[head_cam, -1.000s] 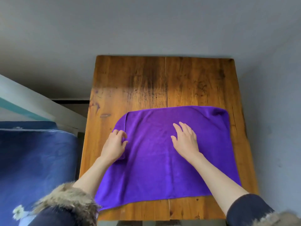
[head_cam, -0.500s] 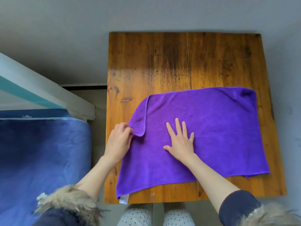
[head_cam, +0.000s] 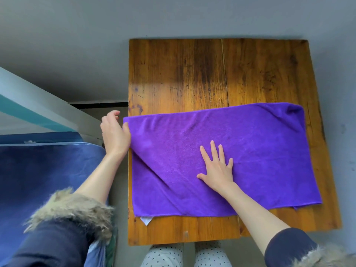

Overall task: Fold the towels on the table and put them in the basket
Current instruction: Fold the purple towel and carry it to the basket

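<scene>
Hands at work: left hand (head_cam: 115, 134) pinches the far-left edge of a purple towel (head_cam: 250, 151), while right hand (head_cam: 217, 167) presses flat, fingers spread, mid-cloth on the wooden table (head_cam: 192, 74). Folding appears barely begun; no basket in view.

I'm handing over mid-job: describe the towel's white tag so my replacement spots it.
Start at the wooden table, where a purple towel lies spread. Follow its near edge to the corner on the person's left: the white tag peeks out there, the only white bit on the wood.
</scene>
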Available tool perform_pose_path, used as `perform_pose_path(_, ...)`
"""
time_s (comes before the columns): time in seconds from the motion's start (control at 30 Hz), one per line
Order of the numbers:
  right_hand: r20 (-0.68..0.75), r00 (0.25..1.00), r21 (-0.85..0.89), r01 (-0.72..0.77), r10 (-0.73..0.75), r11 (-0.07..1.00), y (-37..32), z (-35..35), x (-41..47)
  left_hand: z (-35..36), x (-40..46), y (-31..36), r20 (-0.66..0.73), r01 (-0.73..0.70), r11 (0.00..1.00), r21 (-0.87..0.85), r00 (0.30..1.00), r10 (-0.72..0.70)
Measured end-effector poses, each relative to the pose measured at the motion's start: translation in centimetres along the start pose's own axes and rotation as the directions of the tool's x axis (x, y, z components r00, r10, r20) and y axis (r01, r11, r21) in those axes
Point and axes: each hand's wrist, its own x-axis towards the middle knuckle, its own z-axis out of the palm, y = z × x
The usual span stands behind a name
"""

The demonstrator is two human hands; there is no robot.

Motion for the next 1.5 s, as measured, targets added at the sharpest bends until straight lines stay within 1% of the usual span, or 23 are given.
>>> perform_pose_path(0.07,-0.008,1.000,-0.001,0.004,-0.004,1.000,-0.1,0.0,0.0,1.0,-2.2,-0.2,0.073,-0.139,0.983,0.116,0.989,0.131)
perform_pose_path(0.13,-0.038,0.999,-0.002,0.013,-0.013,1.000,-0.2,-0.1,-0.1,2.2,-5.0,-0.4,0.161,-0.277,0.946,0.168,0.954,0.251)
perform_pose_path(0.17,-0.064,0.998,0.000,0.023,-0.023,1.000,-0.3,-0.1,-0.2,2.8,-6.3,-0.8,0.173,-0.317,0.928,0.195,0.942,0.286)
perform_pose_path(0.2,-0.090,0.995,0.003,0.040,-0.039,0.999,-0.4,-0.1,-0.2,3.1,-7.5,-1.0,0.154,-0.326,0.918,0.225,0.942,0.297)
perform_pose_path(0.27,-0.116,0.988,-0.001,0.101,-0.100,0.995,-0.9,0.0,-0.4,3.1,-9.5,-1.7,0.077,-0.242,0.942,0.233,0.970,0.230)
perform_pose_path(0.33,-0.110,0.980,-0.012,0.166,-0.166,0.986,-1.7,0.3,-0.6,2.9,-11.1,-2.6,0.047,-0.165,0.972,0.167,0.986,0.159)
perform_pose_path(0.37,-0.094,0.978,-0.021,0.186,-0.187,0.982,-2.1,0.5,-0.6,2.8,-11.9,-3.1,0.072,-0.165,0.975,0.150,0.985,0.155)
perform_pose_path(0.43,-0.054,0.979,-0.039,0.196,-0.198,0.980,-2.6,0.9,-0.4,2.8,-13.2,-4.0,0.187,-0.166,0.974,0.156,0.973,0.136)
perform_pose_path(0.5,-0.024,0.981,-0.073,0.190,-0.192,0.979,-2.8,1.2,-0.2,2.9,-14.1,-4.6,0.330,-0.129,0.968,0.215,0.943,0.053)
perform_pose_path(0.53,-0.019,0.982,-0.089,0.188,-0.190,0.978,-2.9,1.3,-0.1,2.9,-14.4,-4.9,0.375,-0.127,0.957,0.262,0.927,0.020)
perform_pose_path(0.6,-0.020,0.984,-0.102,0.176,-0.179,0.979,-2.7,1.1,0.1,2.7,-14.5,-5.3,0.424,-0.175,0.922,0.345,0.906,0.014)
perform_pose_path(0.7,-0.021,0.988,-0.104,0.153,-0.156,0.983,-2.8,0.8,0.6,1.8,-14.7,-6.2,0.448,-0.209,0.887,0.411,0.894,0.003)
perform_pose_path(0.83,-0.003,0.993,-0.071,0.116,-0.117,0.991,-3.6,0.2,1.1,0.5,-14.8,-7.6,0.441,-0.181,0.875,0.450,0.897,-0.041)
perform_pose_path(0.93,0.001,0.992,-0.043,0.125,-0.125,0.991,-3.6,0.1,1.0,0.1,-14.8,-7.7,0.395,-0.138,0.879,0.457,0.917,-0.061)
perform_pose_path(1.0,-0.028,0.989,-0.010,0.143,-0.144,0.990,-3.1,0.1,0.6,0.2,-14.7,-6.7,0.348,-0.149,0.891,0.429,0.938,-0.010)
perform_pose_path(1.07,-0.067,0.987,0.013,0.146,-0.145,0.989,-2.1,0.3,-0.2,0.9,-14.7,-5.1,0.333,-0.198,0.894,0.401,0.941,0.059)
perform_pose_path(1.13,-0.098,0.989,0.027,0.118,-0.114,0.993,-0.6,0.6,-1.1,2.0,-14.8,-3.1,0.374,-0.276,0.890,0.363,0.918,0.132)
perform_pose_path(1.2,-0.122,0.991,0.044,0.061,-0.055,0.997,1.7,0.9,-1.8,3.9,-15.2,-0.8,0.443,-0.366,0.870,0.331,0.874,0.199)
perform_pose_path(1.27,-0.141,0.990,0.076,-0.009,0.019,0.997,4.4,1.0,-2.3,5.8,-15.6,1.8,0.519,-0.472,0.826,0.308,0.811,0.270)
perform_pose_path(1.37,-0.169,0.975,0.153,-0.116,0.142,0.981,9.0,1.5,-2.9,8.8,-16.8,5.6,0.637,-0.604,0.743,0.289,0.701,0.322)
perform_pose_path(1.43,-0.160,0.965,0.189,-0.175,0.206,0.966,12.2,1.9,-3.4,10.8,-17.6,7.9,0.689,-0.645,0.718,0.263,0.647,0.328)
perform_pose_path(1.5,-0.133,0.959,0.203,-0.222,0.251,0.954,15.4,2.4,-3.9,12.6,-18.4,10.4,0.695,-0.666,0.708,0.236,0.625,0.356)
